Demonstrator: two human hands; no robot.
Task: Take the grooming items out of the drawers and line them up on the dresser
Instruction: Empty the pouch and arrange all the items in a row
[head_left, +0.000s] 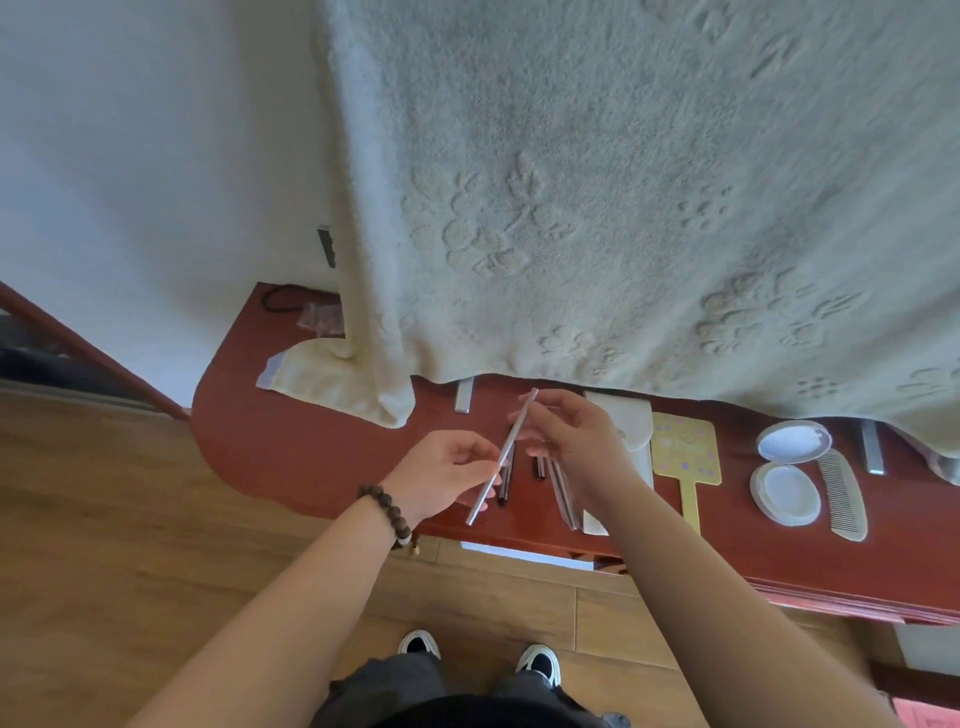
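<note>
Both hands hold one thin silver pencil-like stick (503, 456) above the red-brown dresser top (311, 467). My left hand (447, 475) pinches its lower part and my right hand (574, 441) pinches its upper end. Under the hands lie a dark pencil (505, 480), a short dark stick (540, 466) and a clear sleeve with sticks (565, 496). Further right lie a white pouch (631, 423), a yellow hand mirror (687, 457), an open white compact (787, 467) and a white comb (844, 496).
A large cream towel (623, 182) hangs over the back of the dresser, its corner folded on the top at left. A drawer (519, 552) stands slightly open below the front edge. A black hair tie (278, 300) lies at the far left corner. Wooden floor and my shoes are below.
</note>
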